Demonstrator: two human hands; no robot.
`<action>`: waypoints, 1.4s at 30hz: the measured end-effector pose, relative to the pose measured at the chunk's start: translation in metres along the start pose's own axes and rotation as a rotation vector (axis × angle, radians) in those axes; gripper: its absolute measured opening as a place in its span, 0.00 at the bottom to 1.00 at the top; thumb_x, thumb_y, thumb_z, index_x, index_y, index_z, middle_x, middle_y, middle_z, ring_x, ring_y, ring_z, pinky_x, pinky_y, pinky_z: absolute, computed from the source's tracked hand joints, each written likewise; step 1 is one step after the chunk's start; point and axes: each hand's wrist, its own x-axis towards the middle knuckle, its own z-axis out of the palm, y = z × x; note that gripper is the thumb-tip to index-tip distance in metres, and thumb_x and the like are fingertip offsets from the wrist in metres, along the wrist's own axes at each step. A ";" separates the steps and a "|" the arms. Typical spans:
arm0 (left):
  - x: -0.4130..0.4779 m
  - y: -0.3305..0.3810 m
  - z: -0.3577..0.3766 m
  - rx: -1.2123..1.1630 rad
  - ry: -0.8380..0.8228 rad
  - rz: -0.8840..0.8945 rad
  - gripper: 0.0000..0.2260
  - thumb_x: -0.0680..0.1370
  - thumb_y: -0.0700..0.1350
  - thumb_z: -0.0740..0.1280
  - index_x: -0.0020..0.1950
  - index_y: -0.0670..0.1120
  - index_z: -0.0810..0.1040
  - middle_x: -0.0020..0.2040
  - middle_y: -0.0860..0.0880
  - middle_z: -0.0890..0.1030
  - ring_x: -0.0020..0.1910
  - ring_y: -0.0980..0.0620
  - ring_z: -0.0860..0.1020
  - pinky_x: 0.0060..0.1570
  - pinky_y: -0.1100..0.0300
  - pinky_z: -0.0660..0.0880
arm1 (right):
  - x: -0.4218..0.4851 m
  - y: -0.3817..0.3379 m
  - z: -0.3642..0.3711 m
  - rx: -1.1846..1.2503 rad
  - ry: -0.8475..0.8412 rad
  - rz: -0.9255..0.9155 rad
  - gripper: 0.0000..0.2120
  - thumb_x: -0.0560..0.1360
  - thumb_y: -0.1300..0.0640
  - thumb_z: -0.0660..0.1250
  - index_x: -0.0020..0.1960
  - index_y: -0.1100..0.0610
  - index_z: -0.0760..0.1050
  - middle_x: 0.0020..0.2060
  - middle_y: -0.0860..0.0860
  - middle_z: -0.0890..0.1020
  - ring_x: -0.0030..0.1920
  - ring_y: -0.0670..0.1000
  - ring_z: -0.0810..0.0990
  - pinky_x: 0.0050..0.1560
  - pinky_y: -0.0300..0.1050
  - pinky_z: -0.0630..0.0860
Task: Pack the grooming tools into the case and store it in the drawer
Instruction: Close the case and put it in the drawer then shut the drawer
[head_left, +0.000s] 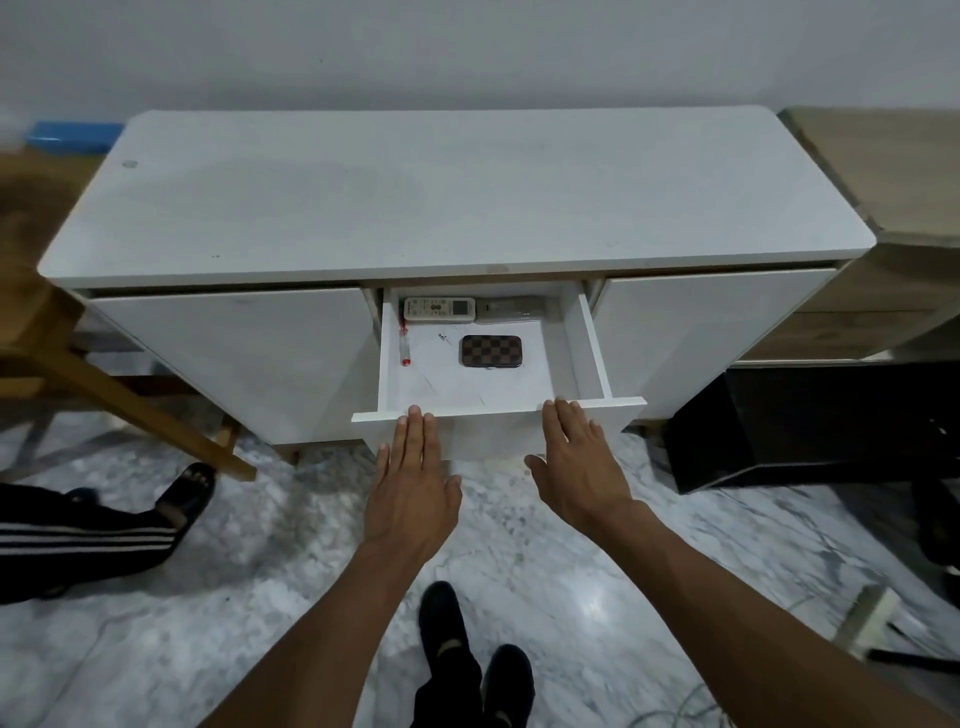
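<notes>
a home room: white sideboard (457, 192), remote controls (439, 308) in its drawer (496, 408), marble floor (260, 597), wooden chair (78, 364)

2 bare forearms extend forward, converging slightly. Left hand (413, 483): flat, fingers straight and together, tips touching the front edge of the drawer (493, 411). Right hand (576, 462): flat, fingers straight, slightly spread, tips at the same edge.

Dark mark (442, 338): on drawer (592, 343) floor, too small to identify.
Grey remote (511, 309): shadowed, buttons unreadable.
Striped trouser leg (78, 535): cut by left edge.
Blue object (72, 136): blurred.
</notes>
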 end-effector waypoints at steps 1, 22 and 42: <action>0.000 -0.002 0.000 0.000 -0.017 -0.007 0.34 0.80 0.50 0.59 0.78 0.39 0.45 0.79 0.42 0.44 0.79 0.45 0.45 0.75 0.48 0.47 | 0.001 -0.001 0.000 -0.006 -0.009 0.006 0.32 0.81 0.49 0.56 0.77 0.60 0.45 0.78 0.56 0.49 0.78 0.57 0.46 0.77 0.53 0.48; 0.103 -0.032 -0.028 -0.094 -0.188 0.006 0.33 0.81 0.63 0.46 0.79 0.46 0.40 0.79 0.50 0.36 0.77 0.53 0.36 0.76 0.48 0.45 | 0.091 -0.002 -0.024 -0.052 -0.071 0.055 0.34 0.81 0.42 0.48 0.77 0.60 0.41 0.78 0.56 0.44 0.78 0.56 0.41 0.77 0.53 0.43; 0.197 -0.040 -0.035 -0.104 -0.159 -0.045 0.35 0.80 0.65 0.45 0.79 0.46 0.41 0.80 0.50 0.39 0.77 0.53 0.36 0.77 0.51 0.48 | 0.186 0.011 -0.045 0.002 -0.067 -0.019 0.37 0.80 0.39 0.48 0.77 0.61 0.40 0.78 0.57 0.43 0.78 0.56 0.41 0.77 0.54 0.44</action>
